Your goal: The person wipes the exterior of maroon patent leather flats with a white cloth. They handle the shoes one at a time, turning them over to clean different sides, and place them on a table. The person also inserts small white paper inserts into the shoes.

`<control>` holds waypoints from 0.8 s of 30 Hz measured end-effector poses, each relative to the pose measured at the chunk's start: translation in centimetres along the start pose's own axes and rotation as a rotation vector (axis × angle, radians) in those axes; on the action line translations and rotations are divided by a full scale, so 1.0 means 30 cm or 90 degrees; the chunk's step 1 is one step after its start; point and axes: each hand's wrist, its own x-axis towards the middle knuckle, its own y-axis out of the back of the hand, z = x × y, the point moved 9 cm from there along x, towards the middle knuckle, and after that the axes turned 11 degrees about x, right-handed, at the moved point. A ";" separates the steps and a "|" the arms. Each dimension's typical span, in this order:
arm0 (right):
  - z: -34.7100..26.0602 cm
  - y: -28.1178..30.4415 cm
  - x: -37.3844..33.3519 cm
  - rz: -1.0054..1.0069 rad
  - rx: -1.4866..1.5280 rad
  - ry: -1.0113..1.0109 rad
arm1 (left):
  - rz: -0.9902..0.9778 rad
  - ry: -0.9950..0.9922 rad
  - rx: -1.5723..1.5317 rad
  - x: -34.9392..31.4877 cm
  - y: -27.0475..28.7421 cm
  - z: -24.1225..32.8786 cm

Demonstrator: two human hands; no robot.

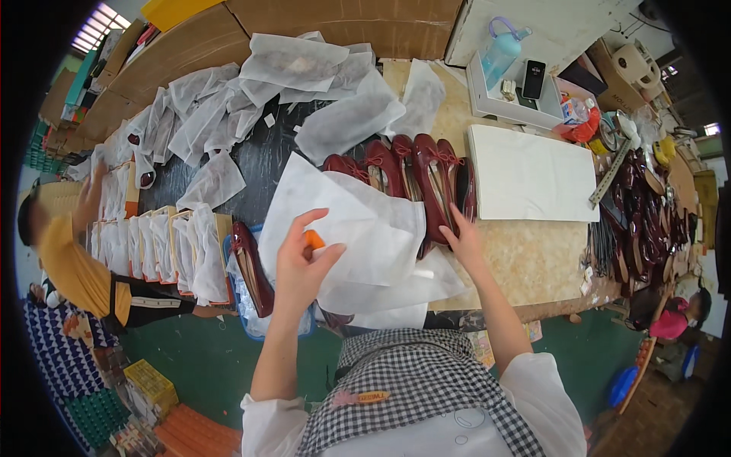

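My left hand hovers over white non-woven bags, its thumb and forefinger apart. An orange piece, perhaps a finger cover, shows between them. My right hand grips the heel end of a dark red ballet flat with a bow. More dark red flats stand in a row beside it, toes pointing away. The bags partly cover the shoes at the row's left. One single flat lies left of my left hand, over a blue-rimmed bin.
Several bagged shoes in boxes line the left, near a person in yellow. Loose bags cover the far table. On the right are a white paper stack, a tray with a bottle and a heap of shoes.
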 end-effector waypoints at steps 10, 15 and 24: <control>-0.082 -0.138 -0.070 -0.085 -0.032 -0.034 | 0.084 0.018 0.172 0.032 0.003 0.012; 0.121 -0.155 -0.047 -0.114 0.119 -0.014 | 0.066 0.119 0.039 0.021 -0.014 -0.121; -0.552 0.279 -0.190 -0.334 0.048 0.196 | 0.178 0.032 0.190 0.012 0.049 -0.118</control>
